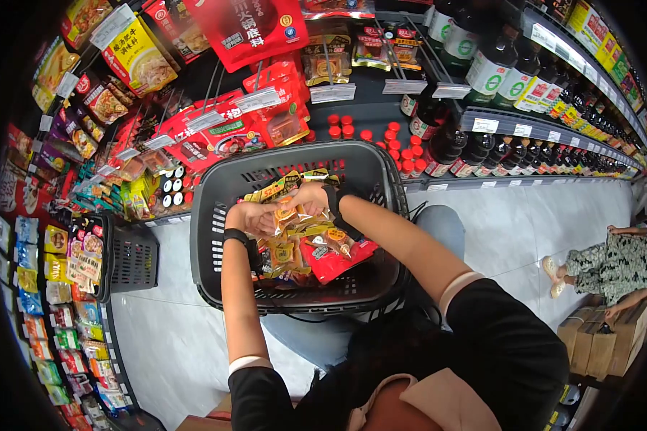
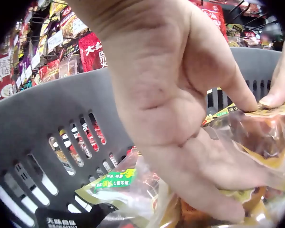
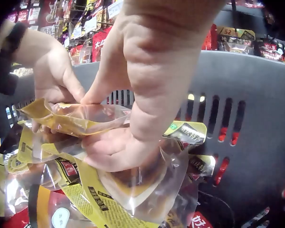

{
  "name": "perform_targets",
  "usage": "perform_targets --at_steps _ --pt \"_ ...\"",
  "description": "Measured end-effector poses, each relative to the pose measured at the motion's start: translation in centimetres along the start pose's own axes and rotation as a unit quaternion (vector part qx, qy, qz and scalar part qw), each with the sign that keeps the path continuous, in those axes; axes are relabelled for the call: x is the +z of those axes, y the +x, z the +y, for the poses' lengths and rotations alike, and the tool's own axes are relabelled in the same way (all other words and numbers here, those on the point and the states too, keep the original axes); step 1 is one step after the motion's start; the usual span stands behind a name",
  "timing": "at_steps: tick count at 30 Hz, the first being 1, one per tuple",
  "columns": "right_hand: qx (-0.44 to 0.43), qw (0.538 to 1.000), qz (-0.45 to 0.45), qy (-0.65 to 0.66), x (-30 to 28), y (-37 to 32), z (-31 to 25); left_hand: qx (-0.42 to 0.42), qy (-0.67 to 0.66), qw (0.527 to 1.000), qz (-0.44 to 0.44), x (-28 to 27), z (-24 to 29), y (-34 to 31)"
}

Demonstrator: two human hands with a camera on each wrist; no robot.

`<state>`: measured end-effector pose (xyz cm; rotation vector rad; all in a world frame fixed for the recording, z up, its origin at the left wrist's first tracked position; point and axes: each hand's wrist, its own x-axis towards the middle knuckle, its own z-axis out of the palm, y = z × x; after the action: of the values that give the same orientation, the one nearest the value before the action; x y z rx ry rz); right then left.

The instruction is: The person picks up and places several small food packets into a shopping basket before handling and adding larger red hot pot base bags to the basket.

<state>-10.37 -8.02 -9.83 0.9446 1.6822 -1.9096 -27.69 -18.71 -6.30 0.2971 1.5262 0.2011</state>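
Both hands are over a dark grey shopping basket [image 1: 205, 205]. My left hand [image 1: 251, 217] grips one side of a clear-windowed packet [image 3: 97, 114] with yellow edges and brown contents. The other side is pinched by my right hand [image 1: 309, 197], its thumb on the upper edge and its fingers underneath. In the right wrist view the two thumbs nearly meet at the packet's top edge. Beneath lie several similar yellow-edged packets [image 1: 281, 253] and a red packet [image 1: 327, 262]. Part of the held packet is hidden behind the fingers.
Hanging red sauce packets [image 1: 216, 129] and yellow packets [image 1: 138, 54] fill the shelves ahead. Dark bottles [image 1: 496, 65] line the right shelves. Another basket [image 1: 133, 251] stands left, near a snack rack [image 1: 65, 316]. At right, a person [image 1: 615, 262] is beside cardboard boxes [image 1: 593, 337].
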Motion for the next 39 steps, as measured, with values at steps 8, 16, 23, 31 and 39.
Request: perform_targets --at_steps 8,16,23,31,39 --pt "-0.061 0.983 0.155 -0.072 3.1 -4.4 -1.3 -0.008 -0.033 0.999 -0.021 -0.3 -1.0 -0.5" --pt "-0.092 0.972 0.179 -0.119 3.6 -5.0 -0.7 -0.021 -0.115 0.990 -0.080 -0.9 -2.3 0.4" --pt "-0.114 0.969 0.175 -0.133 2.0 -4.1 0.2 -0.030 -0.008 0.994 0.105 2.7 -1.4 -0.2" --pt "-0.182 0.927 0.259 -0.201 2.4 0.4 2.2 -0.095 0.057 0.982 0.151 2.3 -2.3 3.1" --pt "-0.097 0.961 0.180 -0.185 0.0 -3.0 -0.2 -0.031 0.099 0.939 0.329 5.0 0.0 1.1"
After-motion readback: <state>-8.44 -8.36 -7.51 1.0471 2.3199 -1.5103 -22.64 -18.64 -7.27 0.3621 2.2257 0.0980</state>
